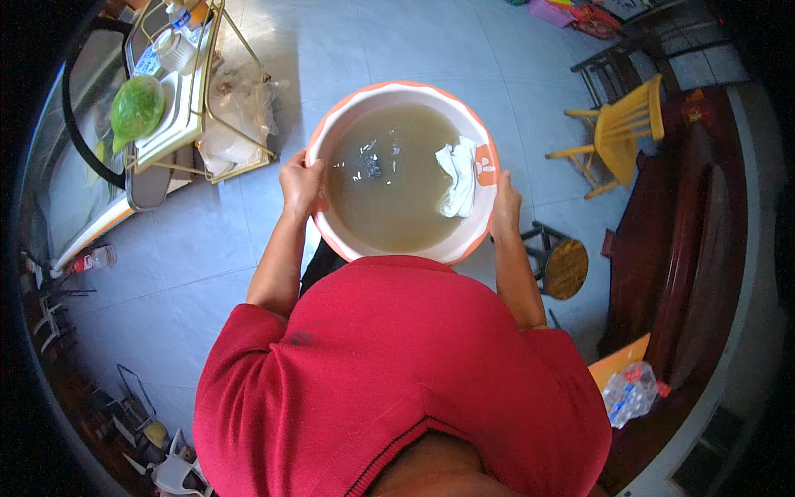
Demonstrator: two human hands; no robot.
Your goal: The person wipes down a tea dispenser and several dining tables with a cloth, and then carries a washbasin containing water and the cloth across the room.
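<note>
Both my hands carry a round white basin (484, 236) with an orange rim in front of my body. My left hand (301, 184) grips its left edge, thumb over the rim. On the opposite side my right hand (507, 209) is closed on the rim, its fingers mostly hidden beneath. Cloudy brownish water (389, 199) fills much of the basin. A white cloth (458, 178) lies partly in the water against the right inner wall, beside an orange patch with a white print.
Left stands a metal-framed rack (207, 108) bearing a green melon-like fruit (137, 109) and containers. To the right are a yellow wooden chair (625, 132), a round stool (566, 269) and dark red furniture (671, 248). A clear plastic bottle (633, 396) sits at lower right. Grey tiles (431, 41) cover the floor.
</note>
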